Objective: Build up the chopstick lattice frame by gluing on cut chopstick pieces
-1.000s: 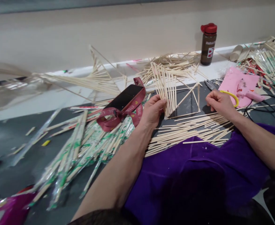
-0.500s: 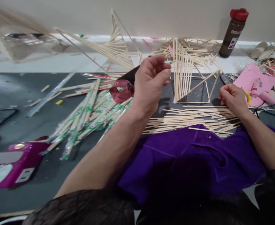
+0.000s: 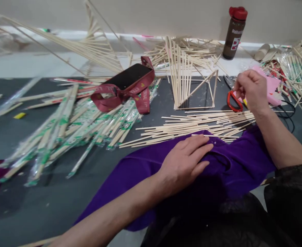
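Note:
My left hand (image 3: 185, 159) lies flat on a purple cloth (image 3: 138, 168) in front of me, its fingers stretched out. Near its fingertips is the end of a thin wooden stick (image 3: 223, 137). My right hand (image 3: 252, 90) is closed in a pinch above the table; whatever is between its fingertips, if anything, is hidden. Just below those fingers lie scissors with a red handle (image 3: 234, 102). A small frame of glued sticks (image 3: 182, 75) stands beyond a spread of loose sticks (image 3: 176, 129).
A phone (image 3: 127, 76) with a red lanyard (image 3: 142, 102) rests on wrapped chopsticks (image 3: 89, 132) at the left. A larger stick structure (image 3: 71, 46) stands behind. At the back right are a bottle (image 3: 234, 34), pink paper (image 3: 271, 85) and a black cable (image 3: 287, 116).
My left hand has come down from beside the phone onto the purple cloth and opened flat. My right hand has lifted away, uncovering the red scissor handle. The view has shifted right.

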A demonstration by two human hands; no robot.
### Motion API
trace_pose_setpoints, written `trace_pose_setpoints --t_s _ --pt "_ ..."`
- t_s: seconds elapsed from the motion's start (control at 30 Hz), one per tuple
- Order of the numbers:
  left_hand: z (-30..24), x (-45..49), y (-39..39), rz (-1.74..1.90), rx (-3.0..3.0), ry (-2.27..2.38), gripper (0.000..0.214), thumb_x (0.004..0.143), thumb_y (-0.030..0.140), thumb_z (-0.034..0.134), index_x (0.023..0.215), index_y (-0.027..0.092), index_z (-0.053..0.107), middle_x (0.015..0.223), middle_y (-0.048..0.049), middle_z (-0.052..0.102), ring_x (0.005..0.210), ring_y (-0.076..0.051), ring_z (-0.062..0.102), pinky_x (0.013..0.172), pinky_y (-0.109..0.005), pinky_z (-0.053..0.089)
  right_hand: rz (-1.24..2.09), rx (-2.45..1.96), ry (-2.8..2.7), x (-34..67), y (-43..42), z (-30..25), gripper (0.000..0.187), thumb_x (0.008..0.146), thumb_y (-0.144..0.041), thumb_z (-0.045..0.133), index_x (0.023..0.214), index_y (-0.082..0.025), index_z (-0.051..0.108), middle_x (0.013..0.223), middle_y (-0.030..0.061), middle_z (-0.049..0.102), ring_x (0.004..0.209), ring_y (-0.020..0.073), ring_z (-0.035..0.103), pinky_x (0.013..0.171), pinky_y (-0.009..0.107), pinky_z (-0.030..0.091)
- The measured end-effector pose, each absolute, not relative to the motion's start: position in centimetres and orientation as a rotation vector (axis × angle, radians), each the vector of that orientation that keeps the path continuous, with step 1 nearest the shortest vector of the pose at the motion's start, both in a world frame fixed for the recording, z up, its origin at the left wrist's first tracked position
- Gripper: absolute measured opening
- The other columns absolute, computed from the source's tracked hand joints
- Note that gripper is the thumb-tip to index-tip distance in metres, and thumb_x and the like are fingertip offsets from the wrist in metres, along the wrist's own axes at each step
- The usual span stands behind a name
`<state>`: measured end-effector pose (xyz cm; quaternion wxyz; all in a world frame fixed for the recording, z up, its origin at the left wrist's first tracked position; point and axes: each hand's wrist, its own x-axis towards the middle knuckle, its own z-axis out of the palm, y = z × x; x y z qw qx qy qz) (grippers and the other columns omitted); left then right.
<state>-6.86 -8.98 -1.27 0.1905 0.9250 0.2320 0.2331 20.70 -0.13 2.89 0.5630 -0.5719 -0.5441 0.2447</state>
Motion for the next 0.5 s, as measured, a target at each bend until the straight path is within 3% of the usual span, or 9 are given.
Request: trace_pose_setpoints --t_s 0.1,0.27,0.5 --pt "-2.1 -6.7 -9.4 0.591 2.658 0.660 0.038 0.089 0.032 0.055 0.123 0.016 0.059 0.127 -0.0151 0.062 0.121 -0.031 0.055 0.098 -0.047 0.047 0.494 -1.203 -1.253 20.1 -1.4 5.1 0.027 0.089 -0.022 0.050 0.062 -0.020 0.046 0.057 0.0002 0.058 0.039 0.0045 0.049 0.038 0.024 0.025" --pt "-2.7 -6.5 -9.6 0.643 2.691 0.644 0.033 0.092 0.033 0.051 0.117 0.015 0.062 0.118 -0.0131 0.068 0.115 -0.027 0.059 0.090 -0.043 0.047 0.303 -1.013 -1.298 17.1 -4.5 7.8 0.016 0.087 -0.020 0.055 0.072 -0.025 0.056 0.064 0.0007 0.060 0.042 0.0115 0.047 0.038 0.031 0.028" --pt "-2.6 -6.5 -10.2 0.734 2.757 0.527 0.022 0.091 0.027 0.053 0.107 0.016 0.065 0.105 -0.0050 0.073 0.095 -0.022 0.065 0.079 -0.035 0.046 0.583 -1.185 -2.002 14.4 -5.0 6.7 0.011 0.079 -0.013 0.058 0.084 -0.020 0.065 0.070 -0.0022 0.062 0.056 0.0100 0.056 0.053 0.025 0.041"
